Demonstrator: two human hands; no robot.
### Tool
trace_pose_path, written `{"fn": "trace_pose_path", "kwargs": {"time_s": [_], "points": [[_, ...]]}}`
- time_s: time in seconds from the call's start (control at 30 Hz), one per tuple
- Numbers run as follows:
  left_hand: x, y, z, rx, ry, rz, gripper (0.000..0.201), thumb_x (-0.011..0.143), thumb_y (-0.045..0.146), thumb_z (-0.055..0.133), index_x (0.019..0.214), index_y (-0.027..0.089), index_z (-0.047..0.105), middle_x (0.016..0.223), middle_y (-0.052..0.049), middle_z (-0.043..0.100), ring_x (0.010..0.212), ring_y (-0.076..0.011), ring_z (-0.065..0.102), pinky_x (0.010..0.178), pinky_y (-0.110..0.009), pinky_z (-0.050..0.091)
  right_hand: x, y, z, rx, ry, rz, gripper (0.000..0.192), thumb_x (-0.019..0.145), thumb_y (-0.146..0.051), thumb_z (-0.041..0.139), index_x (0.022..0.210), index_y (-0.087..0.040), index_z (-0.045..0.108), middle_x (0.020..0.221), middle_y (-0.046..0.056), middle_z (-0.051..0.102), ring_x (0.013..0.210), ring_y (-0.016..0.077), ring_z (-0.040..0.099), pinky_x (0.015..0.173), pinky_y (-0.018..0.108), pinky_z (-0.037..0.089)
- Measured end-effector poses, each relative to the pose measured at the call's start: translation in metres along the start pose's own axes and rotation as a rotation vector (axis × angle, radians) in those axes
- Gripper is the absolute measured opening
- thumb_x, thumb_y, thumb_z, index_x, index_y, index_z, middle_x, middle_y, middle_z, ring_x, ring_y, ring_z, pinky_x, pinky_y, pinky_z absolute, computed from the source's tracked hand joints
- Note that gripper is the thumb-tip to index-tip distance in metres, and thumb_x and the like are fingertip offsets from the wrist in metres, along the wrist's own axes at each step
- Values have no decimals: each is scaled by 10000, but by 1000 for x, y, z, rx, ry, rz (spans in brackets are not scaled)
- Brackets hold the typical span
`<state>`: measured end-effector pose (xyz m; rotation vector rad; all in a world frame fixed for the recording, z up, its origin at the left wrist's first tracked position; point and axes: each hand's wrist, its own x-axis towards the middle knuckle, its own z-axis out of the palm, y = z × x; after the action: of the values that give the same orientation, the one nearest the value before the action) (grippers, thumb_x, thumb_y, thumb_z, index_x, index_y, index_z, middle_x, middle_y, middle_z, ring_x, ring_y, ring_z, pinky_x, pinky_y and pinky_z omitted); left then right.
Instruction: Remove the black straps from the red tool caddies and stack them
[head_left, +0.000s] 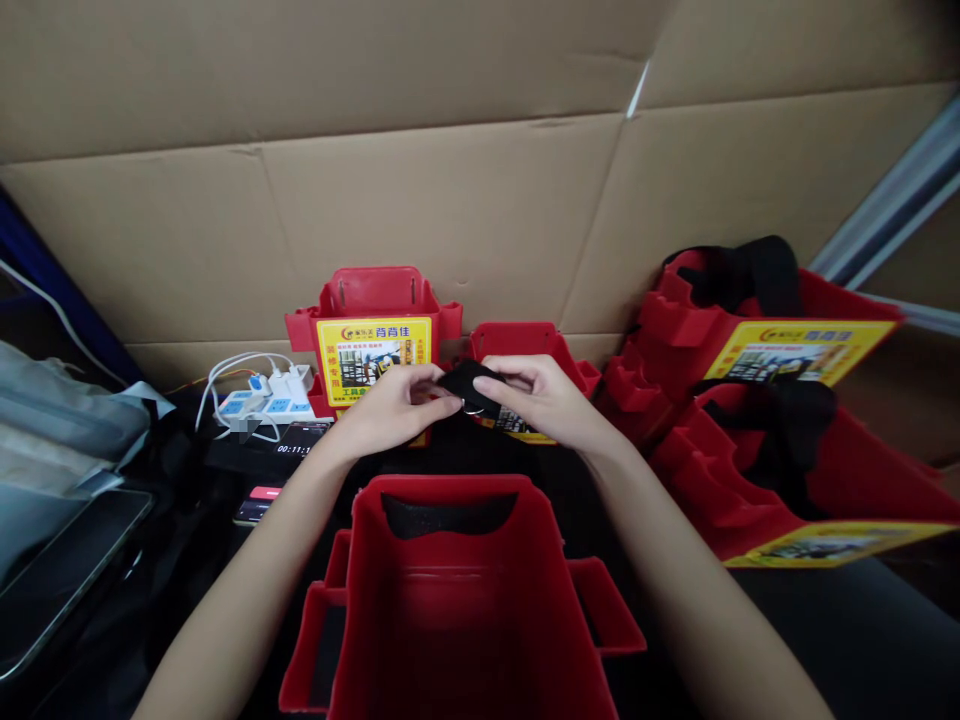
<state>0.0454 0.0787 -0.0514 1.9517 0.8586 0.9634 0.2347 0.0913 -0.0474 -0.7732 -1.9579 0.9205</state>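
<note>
Both hands [480,400] pinch black strap [465,385]; yellow label [373,360] reads 肯肯佳

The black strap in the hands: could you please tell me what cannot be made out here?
Head view only:
- Black strap: mostly covered by left hand and right hand.
- Red tool holder: bottom cut off by frame edge.
- Phone display: too small to read.
</note>
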Motion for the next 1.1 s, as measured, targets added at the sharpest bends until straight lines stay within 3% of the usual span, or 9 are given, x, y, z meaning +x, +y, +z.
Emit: {"fn": "trace_pose_path", "kwargs": {"time_s": [0.1,0.2,0.37,0.47,0.57,0.63,0.77,0.97,1.1], "points": [[0,0,-1,-43,-23,-1,173,734,240,600,872,137,619,851,-28,663,832,-144,590,768,-262,451,1,-2,2,-51,-29,-39,267,805,-367,529,658,-150,574,666,7,503,651,114,478,599,228,392],[1,-1,1,-57,10,18,160,726,241,612,847,139,635,829,-23,662,837,-137,580,771,-252,448,2,-3,4,-57,-30,-81,228,795,-323,535,648,-153,574,720,24,515,677,121,475,613,241,381],[4,-4,0,-72,76,20,87,708,221,634,739,145,605,730,9,608,698,-92,530,679,-213,420,5,1,9,-6,142,-145,274,682,-195,621,515,-167,405,715,3,488,659,100,454,645,246,386],[4,-4,-1,-32,28,22,112,719,257,630,710,150,597,683,19,578,641,-85,498,630,-209,395,5,2,10,67,121,-90,219,678,-181,614,593,-173,412,834,12,517,704,96,495,662,246,423],[3,-3,-1,92,-9,82,114,729,265,619,715,152,614,697,15,594,655,-95,505,636,-218,387,4,2,9,134,32,-23,148,686,-183,596,797,-183,498,976,31,550,777,112,550,687,262,460],[3,-3,1,172,-12,108,106,734,257,612,724,152,627,700,13,608,667,-104,518,647,-227,389,4,2,8,70,-8,-6,189,699,-171,566,888,-169,553,936,36,581,791,120,561,701,262,460],[3,-6,4,224,-32,106,104,745,255,599,749,159,639,737,6,640,701,-119,553,693,-250,400,6,9,6,-108,20,2,181,702,-143,512,858,-147,603,795,23,597,732,118,549,653,240,443],[6,-11,5,193,6,133,130,739,277,602,766,158,646,797,-14,660,774,-129,572,749,-253,399,9,24,8,-272,92,-30,80,702,-216,556,741,-166,506,642,-28,498,588,92,454,546,210,376],[7,-12,4,175,59,28,358,816,423,457,744,135,658,605,0,575,568,-95,475,565,-233,345,8,21,13,-350,83,-37,83,740,-223,505,700,-177,448,625,-22,500,581,99,458,546,213,353]]}}
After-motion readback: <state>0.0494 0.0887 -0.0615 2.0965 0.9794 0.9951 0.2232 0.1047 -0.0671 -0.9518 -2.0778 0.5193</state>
